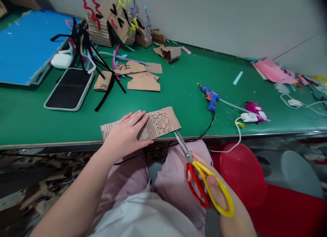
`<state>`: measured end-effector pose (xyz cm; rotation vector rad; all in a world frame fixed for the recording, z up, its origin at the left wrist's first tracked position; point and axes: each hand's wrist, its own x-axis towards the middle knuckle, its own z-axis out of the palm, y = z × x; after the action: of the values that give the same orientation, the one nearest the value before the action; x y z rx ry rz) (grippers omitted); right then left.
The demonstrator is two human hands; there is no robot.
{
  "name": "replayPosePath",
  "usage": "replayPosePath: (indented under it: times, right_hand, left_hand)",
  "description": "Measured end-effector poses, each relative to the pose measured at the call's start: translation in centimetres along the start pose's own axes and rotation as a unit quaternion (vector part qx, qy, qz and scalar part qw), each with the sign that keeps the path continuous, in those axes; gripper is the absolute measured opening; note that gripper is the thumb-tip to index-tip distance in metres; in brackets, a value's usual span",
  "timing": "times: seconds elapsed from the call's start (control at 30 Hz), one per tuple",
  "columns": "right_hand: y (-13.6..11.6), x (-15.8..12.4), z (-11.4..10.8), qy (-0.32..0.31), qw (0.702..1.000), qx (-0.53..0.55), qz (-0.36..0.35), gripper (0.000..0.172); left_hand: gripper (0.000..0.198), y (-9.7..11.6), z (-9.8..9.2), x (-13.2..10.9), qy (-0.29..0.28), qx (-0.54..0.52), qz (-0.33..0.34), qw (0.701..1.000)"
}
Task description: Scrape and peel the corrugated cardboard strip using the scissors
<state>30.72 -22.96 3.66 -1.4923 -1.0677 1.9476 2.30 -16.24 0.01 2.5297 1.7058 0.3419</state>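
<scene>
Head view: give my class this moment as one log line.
left hand: palm down on cardboard strip | right hand: holding scissors | scissors: tips near strip's edge | glue gun: lying on table

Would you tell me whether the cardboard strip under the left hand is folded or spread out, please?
Spread out: the cardboard strip lies extended on the green table, its ridged surface showing on both sides of the left hand.
</scene>
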Motion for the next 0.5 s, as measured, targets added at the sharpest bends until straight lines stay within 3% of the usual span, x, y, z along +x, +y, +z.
replayPosePath:
  times: [0.23, 0.5]
  right_hand:
    - [-0.13, 0.23, 0.16, -0.021, 1.0, -0.021, -0.006, 0.106]
    - [-0.07, 0.12, 0.54, -0.003, 1.0, 0.007, 0.004, 0.1]
  left_hand:
    - [0.082, -0.01, 0.1, -0.06, 0.005, 0.001, 0.0, 1.0]
    - [0.081, -0.03, 0.09, -0.03, 0.005, 0.001, 0.001, 1.0]
